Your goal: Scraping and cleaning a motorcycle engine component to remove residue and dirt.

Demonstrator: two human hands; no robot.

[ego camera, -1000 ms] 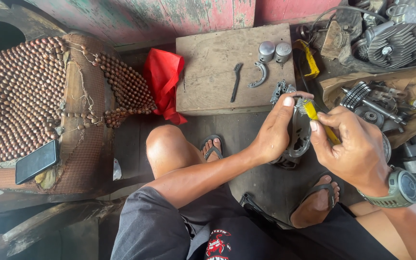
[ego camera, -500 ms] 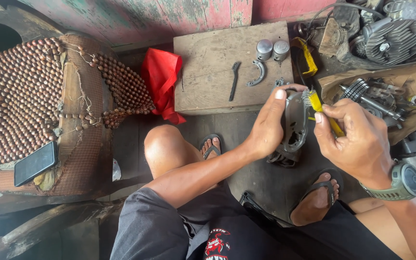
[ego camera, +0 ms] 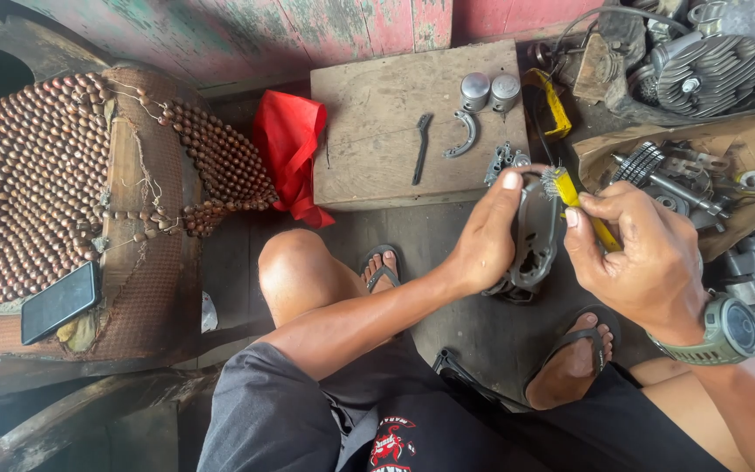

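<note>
Left hand (ego camera: pixel 485 246) grips a dark oval engine cover (ego camera: pixel 535 236), fingers wrapped round its near edge, long axis upright. Right hand (ego camera: pixel 635 262) pinches a yellow-handled wire brush (ego camera: pixel 580 208); its bristle head touches the cover's top rim, just left of the right fingertips.

1. Only one view exists: a camera worn on the person's head, so no second view shares any part of the scene.
2. It looks steeply down over the person's lap and knees to the floor (ego camera: pixel 482 332).
3. It sits close: the left hand (ego camera: pixel 487 240) and right hand (ego camera: pixel 640 258) fill the centre right of the frame.
4. The far edge of the view, at the top, reaches a wooden board (ego camera: pixel 377 114) and a painted wall (ego camera: pixel 246 26).
5. The left of the frame takes in a beaded seat cover (ego camera: pixel 28 183).
</note>
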